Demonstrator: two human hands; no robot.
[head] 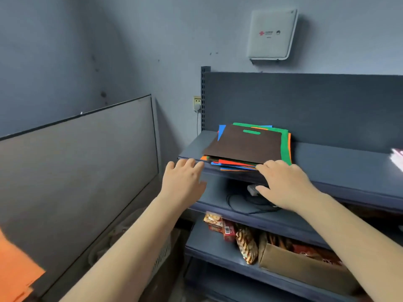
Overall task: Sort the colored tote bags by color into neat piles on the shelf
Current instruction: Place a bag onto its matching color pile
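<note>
Both hands reach the mixed stack of tote bags (246,147) on the top shelf (340,164): the right hand (283,184) rests its fingertips against the stack's near right corner, while the left hand (183,179), fingers spread and holding nothing, hovers at the shelf edge just left of it. A brown bag (242,144) lies uppermost over green, orange, blue and red ones. Thin, limp and light, the bags likely slide apart; lifting each by its near edge looks safest.
</note>
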